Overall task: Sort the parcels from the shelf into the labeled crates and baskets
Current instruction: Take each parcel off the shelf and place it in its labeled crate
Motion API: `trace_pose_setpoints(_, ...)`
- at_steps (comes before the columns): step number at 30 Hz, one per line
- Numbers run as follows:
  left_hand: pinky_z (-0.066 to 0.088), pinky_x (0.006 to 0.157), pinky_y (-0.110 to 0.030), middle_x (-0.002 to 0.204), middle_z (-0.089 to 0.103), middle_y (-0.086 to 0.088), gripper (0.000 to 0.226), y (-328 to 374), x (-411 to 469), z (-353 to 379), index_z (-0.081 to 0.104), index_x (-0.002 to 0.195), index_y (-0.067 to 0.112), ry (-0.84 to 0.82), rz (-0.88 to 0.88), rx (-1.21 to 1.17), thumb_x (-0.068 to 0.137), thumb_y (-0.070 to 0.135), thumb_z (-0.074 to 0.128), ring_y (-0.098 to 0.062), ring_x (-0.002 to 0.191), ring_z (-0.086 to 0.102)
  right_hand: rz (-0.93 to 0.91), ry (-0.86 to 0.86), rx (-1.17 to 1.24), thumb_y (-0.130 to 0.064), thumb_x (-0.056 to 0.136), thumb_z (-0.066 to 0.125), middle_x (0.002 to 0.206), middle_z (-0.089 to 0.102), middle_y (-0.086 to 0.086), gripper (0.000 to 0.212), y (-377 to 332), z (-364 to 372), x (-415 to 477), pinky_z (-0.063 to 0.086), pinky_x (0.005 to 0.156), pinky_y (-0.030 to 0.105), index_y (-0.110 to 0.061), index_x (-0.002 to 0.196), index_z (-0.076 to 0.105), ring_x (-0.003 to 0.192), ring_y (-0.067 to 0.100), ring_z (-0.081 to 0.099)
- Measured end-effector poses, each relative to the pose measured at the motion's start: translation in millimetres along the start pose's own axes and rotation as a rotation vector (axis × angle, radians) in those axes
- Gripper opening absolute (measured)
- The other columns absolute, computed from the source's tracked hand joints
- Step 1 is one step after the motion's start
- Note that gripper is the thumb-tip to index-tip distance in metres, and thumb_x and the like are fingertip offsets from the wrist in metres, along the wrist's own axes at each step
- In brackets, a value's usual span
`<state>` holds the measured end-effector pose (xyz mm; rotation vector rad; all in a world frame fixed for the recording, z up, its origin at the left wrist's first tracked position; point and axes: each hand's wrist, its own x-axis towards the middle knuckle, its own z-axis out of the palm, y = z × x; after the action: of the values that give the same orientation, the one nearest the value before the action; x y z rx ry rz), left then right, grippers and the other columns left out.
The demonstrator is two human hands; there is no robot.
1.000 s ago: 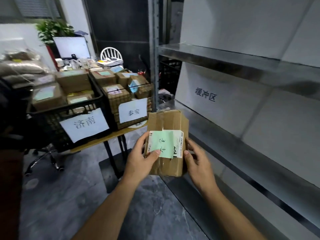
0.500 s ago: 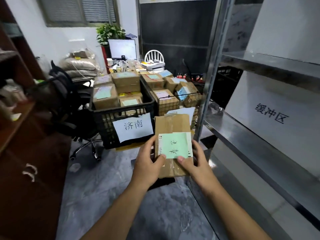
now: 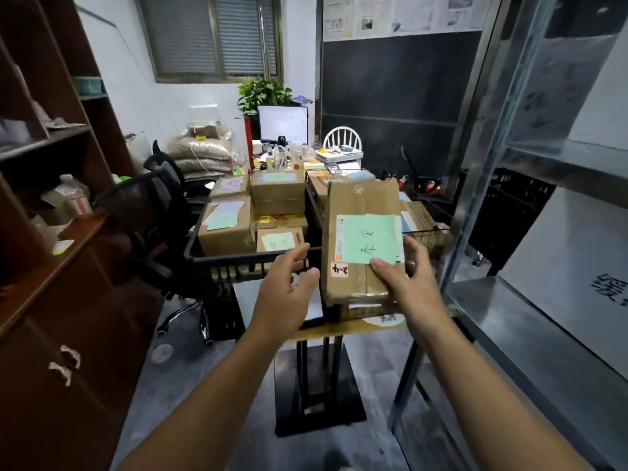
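A flat cardboard parcel (image 3: pixel 360 205) with a green handwritten label is held up in front of the table. My right hand (image 3: pixel 401 277) grips its lower right corner, thumb on the label's bottom edge. My left hand (image 3: pixel 289 283) is off the parcel, just to its left, fingers relaxed and apart. Behind my left hand stands a black plastic crate (image 3: pixel 204 256) holding several labeled boxes. A wire basket (image 3: pixel 431 232) with more boxes sits behind the parcel, mostly hidden by it.
A metal shelf (image 3: pixel 530 321) runs along the right, with a black crate (image 3: pixel 503 215) beyond its post. A brown wooden cabinet (image 3: pixel 51 300) stands left, a black office chair (image 3: pixel 153 212) beside the crate. The table stands on a black pedestal (image 3: pixel 316 385).
I have turned left and moved closer to the table. My left hand has let go of the parcel, which my right hand alone now carries up toward the basket.
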<state>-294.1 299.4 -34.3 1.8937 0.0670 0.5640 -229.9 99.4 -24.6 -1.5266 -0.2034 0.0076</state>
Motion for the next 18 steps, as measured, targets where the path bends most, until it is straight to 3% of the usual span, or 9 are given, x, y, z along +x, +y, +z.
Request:
trace_pose_setpoints(3, 0.049, 0.101, -0.037, 0.133, 0.056, 0.006, 0.041, -9, 55, 14, 0.05, 0.14, 0.028, 0.023, -0.01, 0.028, 0.1, 0.024, 0.056, -0.009, 0.124, 0.052, -0.009, 0.012, 0.008, -0.032, 0.092, 0.074, 0.121, 0.066, -0.009, 0.053, -14, -8, 73, 0.058, 0.073, 0.042, -0.049, 0.132, 0.043, 0.099, 0.02, 0.07)
trace_pose_setpoints(6, 0.049, 0.102, -0.039, 0.13, 0.057, 0.005, 0.041, -14, 112, 38, 0.05, 0.141, 0.024, 0.034, -0.008, 0.095, 0.1, 0.023, 0.056, -0.011, 0.122, 0.053, -0.013, -0.014, 0.009, -0.03, 0.092, 0.074, 0.127, 0.065, -0.006, 0.045, -20, -14, 145, 0.06, 0.072, 0.04, -0.055, 0.12, 0.049, 0.104, 0.02, 0.07)
trace_pose_setpoints(9, 0.049, 0.101, -0.038, 0.132, 0.057, 0.004, 0.043, -23, 168, 62, 0.048, 0.142, 0.024, 0.066, -0.008, 0.138, 0.099, 0.024, 0.057, -0.011, 0.121, 0.052, 0.004, -0.058, -0.049, -0.032, 0.093, 0.072, 0.119, 0.067, -0.005, 0.046, -14, -14, 212, 0.057, 0.065, 0.038, -0.048, 0.129, 0.047, 0.094, 0.02, 0.073)
trace_pose_setpoints(14, 0.048, 0.104, -0.043, 0.138, 0.055, 0.001, 0.047, -51, 234, 87, 0.046, 0.144, 0.024, 0.079, -0.061, 0.187, 0.098, 0.027, 0.058, -0.015, 0.125, 0.052, 0.059, -0.111, -0.103, -0.032, 0.095, 0.07, 0.12, 0.066, -0.003, 0.052, 11, -4, 308, 0.059, 0.075, 0.037, -0.041, 0.138, 0.042, 0.093, 0.017, 0.071)
trace_pose_setpoints(18, 0.05, 0.101, -0.044, 0.134, 0.056, 0.003, 0.046, -70, 269, 87, 0.048, 0.142, 0.026, 0.144, -0.139, 0.186, 0.098, 0.028, 0.058, -0.012, 0.121, 0.053, 0.126, -0.145, -0.155, -0.035, 0.097, 0.067, 0.122, 0.061, -0.004, 0.044, 37, 8, 364, 0.058, 0.089, 0.047, -0.04, 0.134, 0.044, 0.103, 0.02, 0.066)
